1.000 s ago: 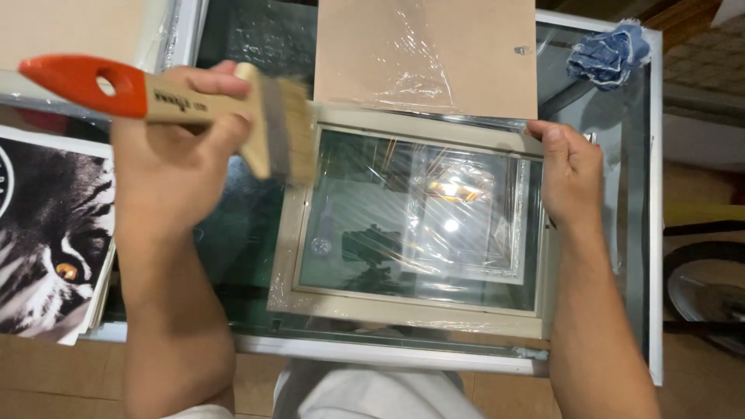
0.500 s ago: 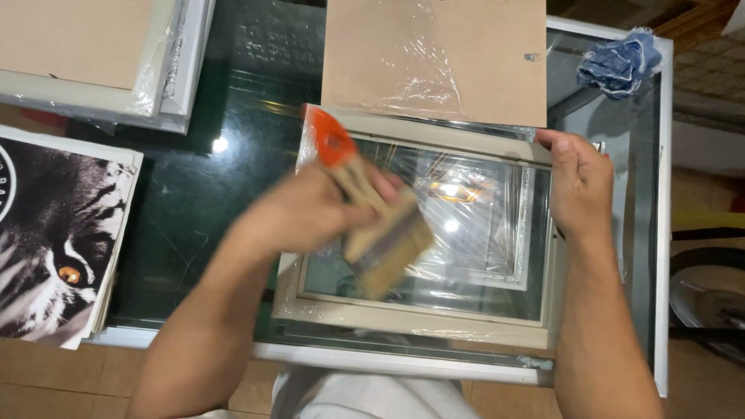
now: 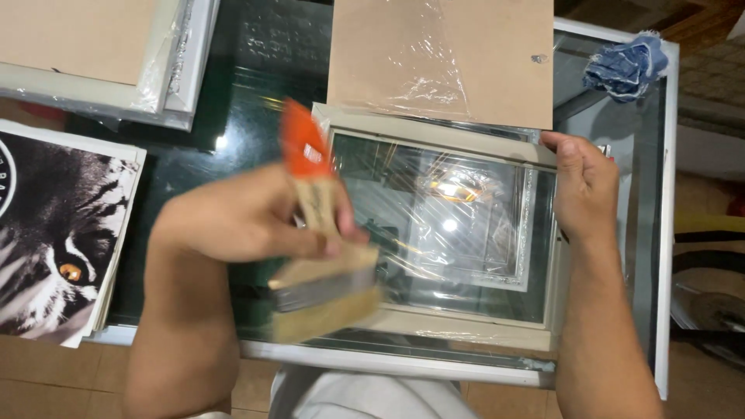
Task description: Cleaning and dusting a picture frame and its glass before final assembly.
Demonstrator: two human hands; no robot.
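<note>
My left hand grips a wide paintbrush with an orange handle tip and pale bristles. The bristles point down over the near left corner of a cream picture frame. The frame lies flat on a glass table, its pane covered in clear plastic film. My right hand rests on the frame's right edge, fingers curled over its far corner. The brush and left hand are blurred by motion.
A brown backing board with loose plastic film lies just beyond the frame. Stacked wrapped frames sit at the far left, an animal-face print at the near left, and a blue rag at the far right corner.
My left hand swung the brush from the frame's far left corner down across the pane to its near left corner, bristles turning downward. My right hand stayed on the frame's right edge.
</note>
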